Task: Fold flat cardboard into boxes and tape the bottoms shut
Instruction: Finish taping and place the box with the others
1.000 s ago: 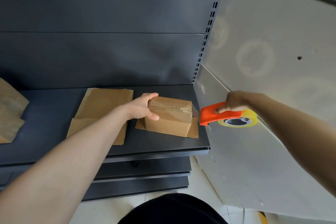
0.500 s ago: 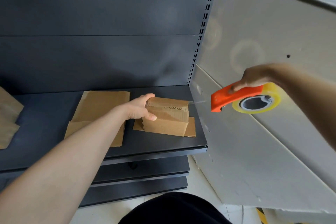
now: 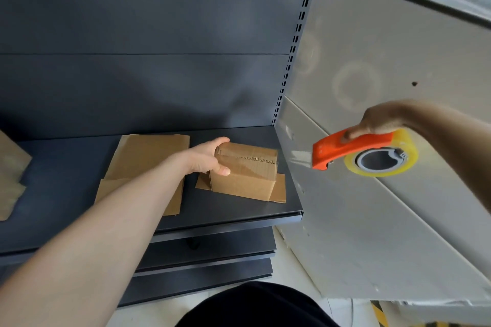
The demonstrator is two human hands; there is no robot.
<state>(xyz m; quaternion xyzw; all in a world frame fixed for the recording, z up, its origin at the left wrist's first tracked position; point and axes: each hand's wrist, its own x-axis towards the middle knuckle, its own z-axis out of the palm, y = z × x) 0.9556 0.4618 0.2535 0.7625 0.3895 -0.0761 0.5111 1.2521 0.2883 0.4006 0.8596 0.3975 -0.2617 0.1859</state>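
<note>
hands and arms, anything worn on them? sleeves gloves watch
Nothing worn. The left hand and right hand are ungloved, no rings or watch visible. The left forearm and right forearm are bare as far as the frame shows, no sleeves.

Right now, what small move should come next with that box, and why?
Probably slide the left hand along the box top to press the jagged tape strip flat: the right hand holds the orange tape dispenser off to the right, apart from it.
</note>
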